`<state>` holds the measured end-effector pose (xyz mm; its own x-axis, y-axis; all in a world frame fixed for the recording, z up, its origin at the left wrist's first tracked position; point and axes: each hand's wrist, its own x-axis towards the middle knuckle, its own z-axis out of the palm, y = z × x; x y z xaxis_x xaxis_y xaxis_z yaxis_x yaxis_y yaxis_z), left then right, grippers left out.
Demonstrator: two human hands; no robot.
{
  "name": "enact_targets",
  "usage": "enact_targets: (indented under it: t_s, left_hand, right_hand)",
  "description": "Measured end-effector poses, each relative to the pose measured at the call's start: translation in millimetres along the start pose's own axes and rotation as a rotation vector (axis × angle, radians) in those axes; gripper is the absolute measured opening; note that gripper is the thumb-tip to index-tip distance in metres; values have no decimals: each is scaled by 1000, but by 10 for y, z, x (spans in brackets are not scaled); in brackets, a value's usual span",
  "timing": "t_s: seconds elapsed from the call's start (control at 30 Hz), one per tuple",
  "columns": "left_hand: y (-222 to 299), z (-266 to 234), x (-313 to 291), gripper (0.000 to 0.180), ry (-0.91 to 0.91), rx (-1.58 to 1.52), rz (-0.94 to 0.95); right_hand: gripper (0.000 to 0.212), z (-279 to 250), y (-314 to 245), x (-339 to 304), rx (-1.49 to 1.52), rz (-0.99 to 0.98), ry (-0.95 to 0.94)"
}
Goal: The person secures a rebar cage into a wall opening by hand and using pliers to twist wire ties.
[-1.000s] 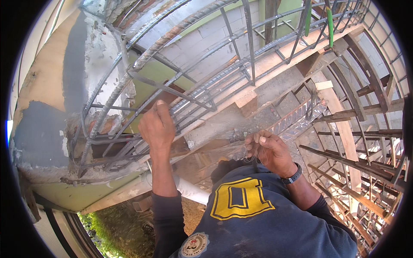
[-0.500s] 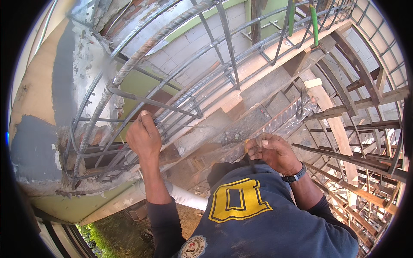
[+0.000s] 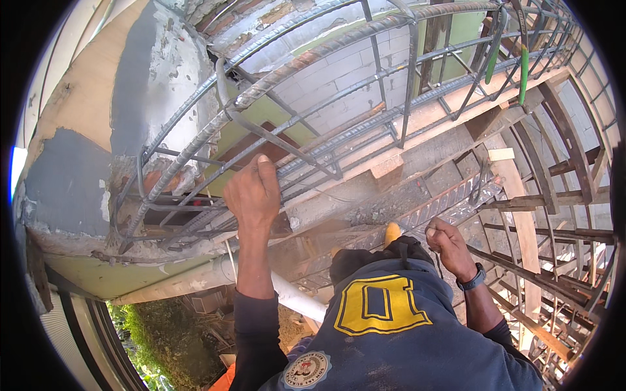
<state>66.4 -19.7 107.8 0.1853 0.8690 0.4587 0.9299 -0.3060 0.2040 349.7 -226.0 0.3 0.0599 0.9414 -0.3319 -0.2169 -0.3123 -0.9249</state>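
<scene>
A cage of ribbed steel rebar with bent stirrups curves across the upper half of the head view. My left hand is closed round one of its lower bars, thumb uppermost, near the corner of a bent stirrup. The fingers are mostly hidden behind the back of the hand. To the right, my right hand is closed in a fist beside my waist, apart from the cage. Something thin and dark shows just below it, but what it grips is too small to make out. A watch sits on that wrist.
Green-handled pincers hang on the cage at upper right. A timber formwork board runs below the cage. Wooden scaffold beams fill the right side. A chipped plaster column stands left, a white pipe below.
My right hand has moved right, away from my waist, and its fingers have curled into a fist. My left hand stays on the rebar. The whole view has shifted slightly.
</scene>
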Motion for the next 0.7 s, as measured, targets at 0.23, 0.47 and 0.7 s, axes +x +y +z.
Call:
enact_targets:
  t_s: [0.23, 0.47, 0.7]
  left_hand:
    - [-5, -27, 4, 39, -88, 39, -42]
    - [54, -64, 15, 39, -64, 38, -49]
    - [-147, 73, -84, 41, -68, -65, -54]
  right_hand:
    - [48, 353, -785, 49, -582, -665, 380]
    - [46, 236, -1653, -508, -404, -1335, 370]
    - [46, 1367, -1484, -36, -453, -705, -507]
